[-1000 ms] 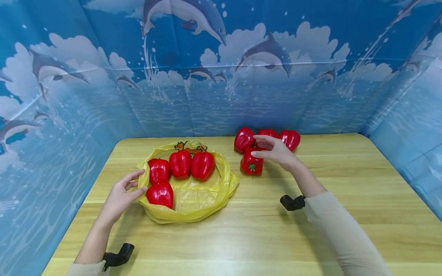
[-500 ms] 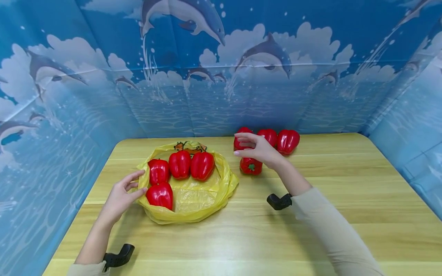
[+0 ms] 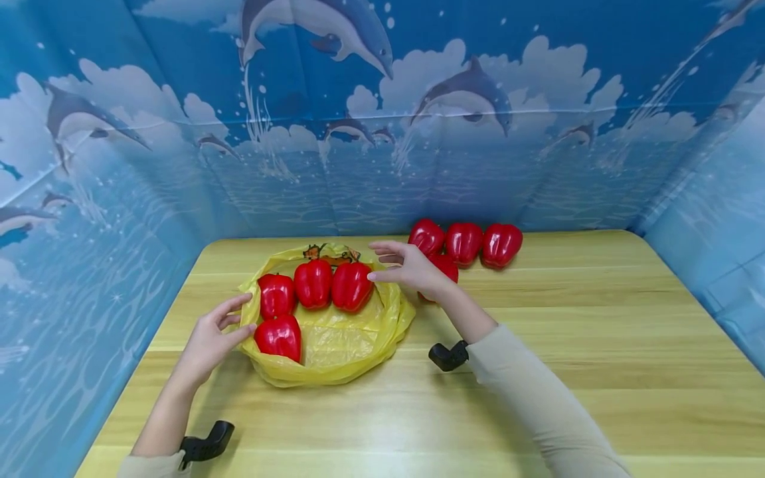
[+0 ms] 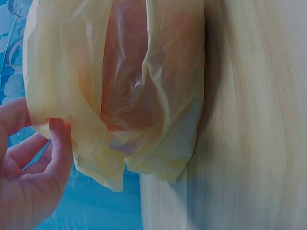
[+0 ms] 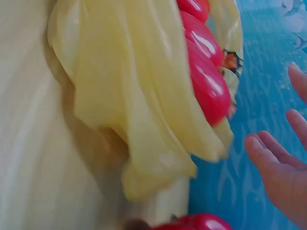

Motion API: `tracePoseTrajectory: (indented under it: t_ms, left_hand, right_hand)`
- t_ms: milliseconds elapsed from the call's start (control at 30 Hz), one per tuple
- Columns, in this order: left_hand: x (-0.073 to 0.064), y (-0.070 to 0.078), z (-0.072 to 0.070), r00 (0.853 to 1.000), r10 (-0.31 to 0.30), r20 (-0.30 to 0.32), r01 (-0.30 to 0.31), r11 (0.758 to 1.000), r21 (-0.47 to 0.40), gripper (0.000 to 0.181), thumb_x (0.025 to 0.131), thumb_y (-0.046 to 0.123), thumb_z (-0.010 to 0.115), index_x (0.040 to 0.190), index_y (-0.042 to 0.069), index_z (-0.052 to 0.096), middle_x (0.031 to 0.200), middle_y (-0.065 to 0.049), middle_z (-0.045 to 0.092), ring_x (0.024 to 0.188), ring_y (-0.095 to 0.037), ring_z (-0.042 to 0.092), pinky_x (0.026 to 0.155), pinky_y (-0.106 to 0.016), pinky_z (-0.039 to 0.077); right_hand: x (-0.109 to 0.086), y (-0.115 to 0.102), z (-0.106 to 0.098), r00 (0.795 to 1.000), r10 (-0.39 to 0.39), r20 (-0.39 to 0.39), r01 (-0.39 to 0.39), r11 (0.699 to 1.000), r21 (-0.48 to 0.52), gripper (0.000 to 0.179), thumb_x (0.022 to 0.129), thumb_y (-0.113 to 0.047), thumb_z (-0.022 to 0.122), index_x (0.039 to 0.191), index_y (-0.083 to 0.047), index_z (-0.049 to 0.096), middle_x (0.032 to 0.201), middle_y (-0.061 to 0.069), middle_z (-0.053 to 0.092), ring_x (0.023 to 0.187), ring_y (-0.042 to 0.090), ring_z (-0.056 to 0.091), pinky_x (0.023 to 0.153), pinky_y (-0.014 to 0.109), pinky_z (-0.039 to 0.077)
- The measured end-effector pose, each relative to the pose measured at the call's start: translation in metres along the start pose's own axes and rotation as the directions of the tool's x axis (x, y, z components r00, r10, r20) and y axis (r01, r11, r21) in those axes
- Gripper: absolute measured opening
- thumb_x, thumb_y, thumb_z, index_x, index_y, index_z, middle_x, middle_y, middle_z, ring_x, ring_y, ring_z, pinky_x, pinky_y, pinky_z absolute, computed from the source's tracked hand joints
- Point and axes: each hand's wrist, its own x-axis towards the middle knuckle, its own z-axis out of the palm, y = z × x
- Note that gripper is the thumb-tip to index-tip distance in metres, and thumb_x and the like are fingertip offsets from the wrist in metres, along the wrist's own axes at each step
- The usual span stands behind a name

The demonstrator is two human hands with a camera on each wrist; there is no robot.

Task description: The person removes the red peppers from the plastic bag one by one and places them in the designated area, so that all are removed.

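A yellow plastic bag (image 3: 335,342) lies spread wide on the table, its rim standing up around several red bell peppers. One bell pepper (image 3: 277,337) sits at the bag's near left, and another bell pepper (image 3: 351,287) at its right back. My left hand (image 3: 210,338) pinches the bag's left rim between thumb and fingers. In the left wrist view the bag (image 4: 120,86) hangs beside that hand. My right hand (image 3: 406,267) hovers over the bag's right back rim, fingers spread and holding nothing. The right wrist view shows this hand (image 5: 283,172) apart from the bag.
Several more bell peppers (image 3: 463,244) stand in a cluster at the back of the wooden table (image 3: 568,312); the right hand partly covers the nearest one. Behind the table hangs a blue curtain (image 3: 370,179) printed with dolphins.
My right hand has moved left from above the pepper cluster to the bag's right rim, with nothing in it. The left hand has stayed at the bag's left rim.
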Motion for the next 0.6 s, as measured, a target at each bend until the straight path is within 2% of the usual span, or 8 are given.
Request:
tracePoseTrajectory:
  t_ms: [233, 367, 600]
  left_hand:
    - [0.001, 0.000, 0.002, 1.000, -0.002, -0.006, 0.002, 1.000, -0.007, 0.056, 0.088, 0.010, 0.063, 0.138, 0.001, 0.040, 0.142, -0.020, 0.035, 0.117, -0.040, 0.040, 0.074, -0.014, 0.046]
    - [0.001, 0.001, 0.003, 1.000, -0.011, -0.009, 0.011, 1.000, -0.019, 0.055, 0.088, 0.009, 0.062, 0.138, 0.000, 0.040, 0.142, -0.020, 0.035, 0.117, -0.041, 0.040, 0.074, -0.015, 0.046]
    - [0.002, 0.002, 0.003, 1.000, -0.019, -0.008, 0.019, 1.000, -0.022, 0.056, 0.089, 0.010, 0.062, 0.139, 0.001, 0.040, 0.142, -0.020, 0.034, 0.118, -0.042, 0.039, 0.075, -0.015, 0.046]
  right_hand:
    - [0.010, 0.010, 0.021, 0.998, 0.026, -0.054, -0.024, 0.999, 0.049, 0.058, 0.082, -0.009, 0.070, 0.135, -0.004, 0.047, 0.136, 0.018, 0.044, 0.124, 0.033, 0.041, 0.094, 0.042, 0.043]
    - [0.013, 0.014, 0.029, 0.995, 0.013, -0.103, -0.012, 1.000, 0.009, 0.058, 0.080, -0.010, 0.073, 0.133, -0.004, 0.050, 0.135, 0.018, 0.045, 0.123, 0.033, 0.042, 0.097, 0.043, 0.041]
    - [0.015, 0.022, 0.036, 0.989, 0.002, -0.150, -0.018, 0.994, -0.109, 0.056, 0.077, -0.014, 0.077, 0.128, -0.011, 0.057, 0.134, 0.006, 0.049, 0.119, 0.029, 0.046, 0.094, 0.040, 0.043]
